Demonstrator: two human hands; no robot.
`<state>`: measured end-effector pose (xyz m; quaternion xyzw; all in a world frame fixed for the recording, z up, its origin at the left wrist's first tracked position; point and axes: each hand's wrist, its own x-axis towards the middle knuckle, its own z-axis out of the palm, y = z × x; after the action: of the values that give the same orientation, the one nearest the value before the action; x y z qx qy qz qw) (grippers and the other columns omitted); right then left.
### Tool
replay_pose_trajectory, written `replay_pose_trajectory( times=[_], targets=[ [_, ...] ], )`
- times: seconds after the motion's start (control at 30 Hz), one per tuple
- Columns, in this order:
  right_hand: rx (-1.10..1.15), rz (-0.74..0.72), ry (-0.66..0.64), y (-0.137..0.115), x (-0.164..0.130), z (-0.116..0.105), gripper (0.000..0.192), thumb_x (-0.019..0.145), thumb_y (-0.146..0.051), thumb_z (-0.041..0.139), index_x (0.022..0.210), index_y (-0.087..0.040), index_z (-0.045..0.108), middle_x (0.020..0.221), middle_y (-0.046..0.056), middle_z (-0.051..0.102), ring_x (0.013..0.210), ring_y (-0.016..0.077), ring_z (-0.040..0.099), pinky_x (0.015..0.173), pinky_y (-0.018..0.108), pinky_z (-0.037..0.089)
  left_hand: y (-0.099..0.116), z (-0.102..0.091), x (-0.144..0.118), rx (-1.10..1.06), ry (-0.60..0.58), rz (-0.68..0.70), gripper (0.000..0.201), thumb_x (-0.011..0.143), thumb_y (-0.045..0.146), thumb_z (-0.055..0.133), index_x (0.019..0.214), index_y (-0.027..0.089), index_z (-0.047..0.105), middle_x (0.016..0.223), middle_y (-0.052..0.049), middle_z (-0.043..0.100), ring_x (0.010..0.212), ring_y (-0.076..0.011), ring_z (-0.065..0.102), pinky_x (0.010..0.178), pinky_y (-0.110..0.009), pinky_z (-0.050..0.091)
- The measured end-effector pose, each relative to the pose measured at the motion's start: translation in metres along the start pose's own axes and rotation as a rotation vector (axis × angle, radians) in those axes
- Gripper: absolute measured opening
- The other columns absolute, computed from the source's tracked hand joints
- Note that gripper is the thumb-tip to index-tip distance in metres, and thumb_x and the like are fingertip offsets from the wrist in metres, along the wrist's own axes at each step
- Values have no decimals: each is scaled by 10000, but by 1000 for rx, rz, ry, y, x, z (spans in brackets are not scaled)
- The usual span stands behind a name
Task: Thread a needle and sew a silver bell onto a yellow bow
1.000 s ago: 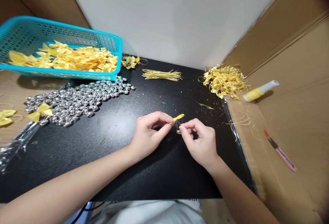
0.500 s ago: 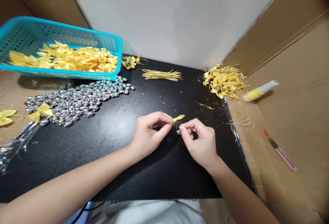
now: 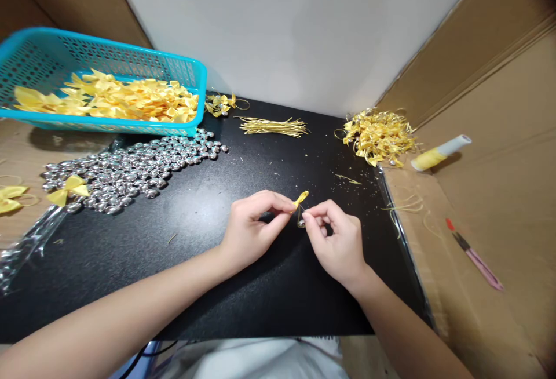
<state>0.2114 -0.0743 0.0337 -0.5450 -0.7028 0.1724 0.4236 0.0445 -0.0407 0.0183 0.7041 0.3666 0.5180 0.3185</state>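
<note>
My left hand [image 3: 254,226] pinches a small yellow ribbon bow [image 3: 300,199] between thumb and forefinger above the black mat [image 3: 182,251]. My right hand [image 3: 336,240] meets it from the right, its fingertips pinched on a thin gold wire with a small silver bell [image 3: 301,222] hanging just under the bow. The two hands nearly touch at the fingertips.
A teal basket [image 3: 191,72] of yellow bows stands at the back left, with a heap of silver bells [image 3: 130,167] in front of it. Gold wires [image 3: 273,127] lie at the back, finished pieces [image 3: 377,135] at the back right. A glue tube [image 3: 438,153] and a cutter [image 3: 475,257] lie on cardboard.
The bow has tilted up slightly and both hands have shifted a little; nothing was picked up or released.
</note>
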Motion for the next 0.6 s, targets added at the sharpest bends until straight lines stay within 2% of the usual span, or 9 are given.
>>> replay_pose_trajectory(
  times=[0.4, 0.5, 0.6],
  targets=[
    [-6, -5, -7, 2, -1, 3, 115, 876, -153, 570, 768, -191, 568, 629, -16, 610, 500, 87, 519, 463, 194, 392, 0, -1, -2, 16, -26, 51, 106, 809, 75, 655, 777, 171, 685, 799, -23, 754, 752, -132, 713, 718, -232, 560],
    [4, 0, -4, 3, -1, 3, 108, 877, -156, 574, 773, -188, 574, 639, -14, 615, 499, 83, 517, 460, 192, 389, 1, 0, -2, 2, -27, 30, 103, 811, 78, 655, 778, 170, 689, 796, -23, 753, 750, -131, 713, 720, -228, 560],
    [27, 14, 10, 3, -1, 3, 112, 873, -169, 581, 763, -186, 577, 619, -21, 606, 474, 77, 502, 446, 189, 386, 1, 1, -3, -60, -22, -54, 71, 816, 107, 656, 786, 165, 684, 803, -36, 747, 742, -140, 711, 701, -235, 568]
  ],
)
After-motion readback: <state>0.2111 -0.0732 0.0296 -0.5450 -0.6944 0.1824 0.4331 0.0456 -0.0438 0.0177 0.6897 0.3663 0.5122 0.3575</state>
